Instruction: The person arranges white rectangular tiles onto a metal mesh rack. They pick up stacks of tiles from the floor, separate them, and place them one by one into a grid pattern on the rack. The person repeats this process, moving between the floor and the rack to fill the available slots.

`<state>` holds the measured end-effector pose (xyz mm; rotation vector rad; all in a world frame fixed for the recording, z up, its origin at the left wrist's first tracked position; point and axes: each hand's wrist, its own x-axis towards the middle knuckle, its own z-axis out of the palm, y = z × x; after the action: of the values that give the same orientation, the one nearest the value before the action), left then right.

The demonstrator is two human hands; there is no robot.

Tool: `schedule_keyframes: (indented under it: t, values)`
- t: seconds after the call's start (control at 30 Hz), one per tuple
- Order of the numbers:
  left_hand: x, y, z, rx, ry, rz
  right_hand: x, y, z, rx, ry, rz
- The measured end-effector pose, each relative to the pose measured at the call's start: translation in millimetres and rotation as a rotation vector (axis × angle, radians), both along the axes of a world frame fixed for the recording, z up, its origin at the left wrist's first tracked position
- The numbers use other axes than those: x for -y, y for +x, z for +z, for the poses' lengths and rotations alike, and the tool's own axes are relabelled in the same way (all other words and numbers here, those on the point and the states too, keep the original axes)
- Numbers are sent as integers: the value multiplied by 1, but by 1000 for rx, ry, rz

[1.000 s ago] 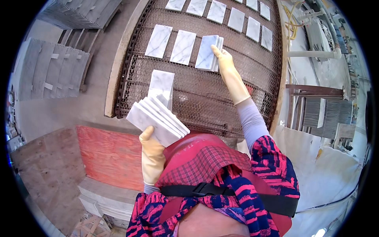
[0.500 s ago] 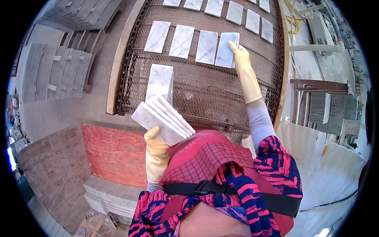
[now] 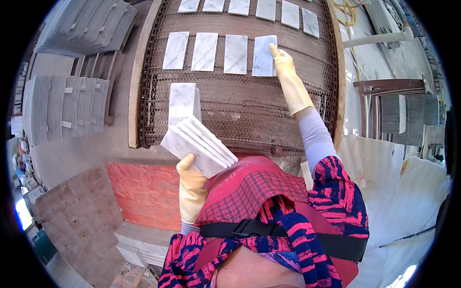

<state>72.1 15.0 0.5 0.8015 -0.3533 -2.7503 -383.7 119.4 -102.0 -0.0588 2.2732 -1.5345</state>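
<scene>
My gloved left hand [image 3: 192,187] is closed around a fanned stack of white, grey-veined marble tiles [image 3: 199,146], held tilted in front of my apron. Its thumb presses on the top face, while the fingers underneath are hidden. Out over the wire-mesh conveyor belt [image 3: 230,105], my gloved right hand [image 3: 284,65] grips a marble tile [image 3: 262,56] by its right edge, thumb on top. That tile is at the right end of a row of similar tiles [image 3: 205,52] lying apart on the mesh. Just beyond the left-hand stack, another pile of tiles [image 3: 183,98] stands on the belt's near left part.
A farther row of tiles [image 3: 265,8] lies across the belt. Wooden rails [image 3: 136,103] edge the belt. Stacks of grey slabs [image 3: 67,108] stand at the left, beside a red board [image 3: 144,192]. A pipe [image 3: 377,39] and a metal rack [image 3: 391,86] are on the right.
The tile in my right hand has gone from slanted and close against its neighbour to straight, with a gap between them. The whole view has turned slightly. My left hand keeps its stack.
</scene>
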Motion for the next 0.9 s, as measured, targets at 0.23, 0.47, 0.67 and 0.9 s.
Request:
schedule_keyframes:
  t: [0.23, 0.47, 0.67, 0.9]
  values:
    - [-8, 1, 6, 25, -58, 11, -9, 3, 24, -88, 216, -9]
    - [-13, 6, -2, -14, -69, 17, -57, -13, 36, -129, 338, -51]
    - [-13, 2, -8, -19, -124, -14, -94, -22, 40, -168, 435, 16]
    - [-23, -20, 3, -107, -105, -108, -90, 112, 149, 40, 173, 430]
